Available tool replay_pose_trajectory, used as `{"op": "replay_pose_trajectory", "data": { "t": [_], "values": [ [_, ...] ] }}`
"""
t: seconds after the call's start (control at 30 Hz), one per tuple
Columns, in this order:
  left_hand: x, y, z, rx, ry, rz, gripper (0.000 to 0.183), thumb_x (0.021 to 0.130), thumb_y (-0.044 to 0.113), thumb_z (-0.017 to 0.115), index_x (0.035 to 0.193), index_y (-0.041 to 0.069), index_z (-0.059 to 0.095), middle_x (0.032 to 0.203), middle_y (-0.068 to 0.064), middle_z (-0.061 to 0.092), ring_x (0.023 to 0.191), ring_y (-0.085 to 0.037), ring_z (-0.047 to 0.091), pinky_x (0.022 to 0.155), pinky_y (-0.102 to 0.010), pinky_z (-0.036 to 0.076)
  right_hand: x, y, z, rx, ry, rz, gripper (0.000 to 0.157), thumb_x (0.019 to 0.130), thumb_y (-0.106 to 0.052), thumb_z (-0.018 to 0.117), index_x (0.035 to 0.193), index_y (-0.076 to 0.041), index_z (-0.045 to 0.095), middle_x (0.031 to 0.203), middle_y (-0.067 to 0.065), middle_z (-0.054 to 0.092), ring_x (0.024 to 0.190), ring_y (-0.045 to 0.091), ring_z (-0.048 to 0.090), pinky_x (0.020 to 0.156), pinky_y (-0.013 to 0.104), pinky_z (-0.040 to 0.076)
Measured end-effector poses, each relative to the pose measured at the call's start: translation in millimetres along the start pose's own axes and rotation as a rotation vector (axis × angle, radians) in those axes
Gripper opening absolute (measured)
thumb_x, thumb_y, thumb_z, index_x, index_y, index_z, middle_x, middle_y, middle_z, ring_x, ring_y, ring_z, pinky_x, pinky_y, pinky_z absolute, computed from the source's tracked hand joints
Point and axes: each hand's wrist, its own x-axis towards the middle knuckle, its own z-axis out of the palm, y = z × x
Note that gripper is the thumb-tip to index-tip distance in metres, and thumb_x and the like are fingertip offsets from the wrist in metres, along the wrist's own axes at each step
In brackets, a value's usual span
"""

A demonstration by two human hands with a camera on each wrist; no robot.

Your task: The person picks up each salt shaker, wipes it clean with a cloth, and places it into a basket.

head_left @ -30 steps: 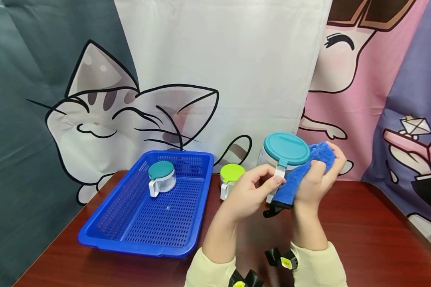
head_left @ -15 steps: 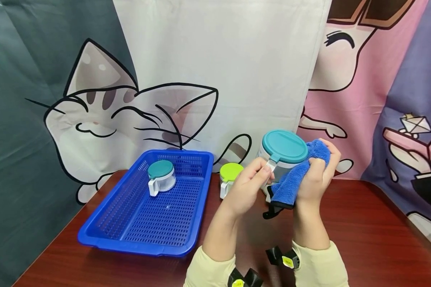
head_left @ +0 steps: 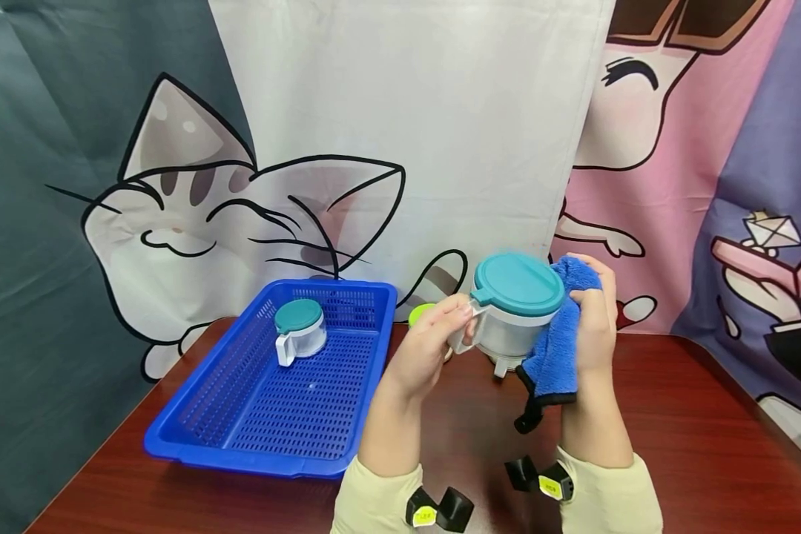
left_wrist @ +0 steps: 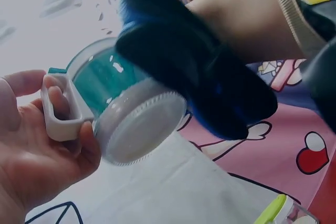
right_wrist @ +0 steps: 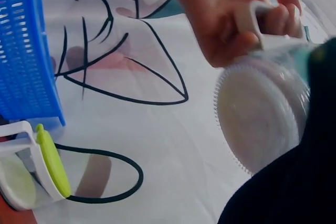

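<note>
My left hand [head_left: 417,360] grips the white handle of a clear seasoning jar with a teal lid [head_left: 519,284], held tilted above the table. In the left wrist view, fingers pass through the handle loop [left_wrist: 65,111], and the jar's ribbed round base [left_wrist: 147,127] faces the camera. My right hand [head_left: 595,326] holds a blue cloth [head_left: 555,356] with black edging against the jar's right side. The cloth looks dark in the left wrist view and hides part of the jar. In the right wrist view, the jar's base [right_wrist: 257,116] shows beside a dark, blurred shape.
A blue perforated basket [head_left: 260,469] stands on the left, holding a smaller teal-lidded jar [head_left: 300,330]. Behind my left hand, a jar with a lime-green lid [head_left: 419,313] is mostly hidden. A white handle [head_left: 500,367] shows below the held jar. A printed curtain [head_left: 407,111] hangs behind the table.
The held jar has turned, its handle swinging from the front toward the left, and it sits slightly farther left. My left hand follows the handle leftward. The right hand and cloth have shifted a little.
</note>
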Motion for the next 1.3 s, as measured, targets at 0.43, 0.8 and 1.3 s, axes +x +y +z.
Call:
{"op": "replay_pose_trajectory", "data": {
  "t": [0.43, 0.8, 1.3],
  "values": [
    [-1.9, -2.1, -0.1, -0.017, 0.224, 0.053, 0.032, 0.092, 0.015, 0.039, 0.064, 0.000, 0.032, 0.062, 0.000, 0.032, 0.060, -0.013, 0.032, 0.055, -0.025, 0.026, 0.5, -2.1, -10.4, 0.068, -0.361, 0.128, 0.042, 0.085, -0.001, 0.024, 0.117, -0.014, 0.048, 0.117, 0.001, 0.048, 0.106, 0.018, 0.043, 0.084, 0.024, 0.039],
    [2.2, -10.5, -4.3, 0.565, 0.824, 0.244, 0.039, 0.099, 0.015, 0.038, 0.061, 0.007, 0.034, 0.061, 0.001, 0.032, 0.057, -0.016, 0.034, 0.055, -0.026, 0.032, -13.6, 4.8, 19.2, -0.058, -0.344, 0.100, 0.043, 0.081, -0.003, 0.025, 0.118, -0.006, 0.048, 0.118, 0.005, 0.046, 0.106, 0.020, 0.042, 0.086, 0.034, 0.032],
    [4.5, -17.2, -14.6, 0.508, 0.869, 0.087, 0.049, 0.100, 0.028, 0.039, 0.053, 0.013, 0.029, 0.050, 0.003, 0.027, 0.048, -0.014, 0.026, 0.047, -0.028, 0.024, -13.3, 1.4, 21.5, -0.068, -0.412, 0.232, 0.045, 0.083, -0.006, 0.024, 0.125, -0.003, 0.042, 0.123, 0.003, 0.041, 0.111, 0.018, 0.039, 0.091, 0.034, 0.031]
  ]
}}
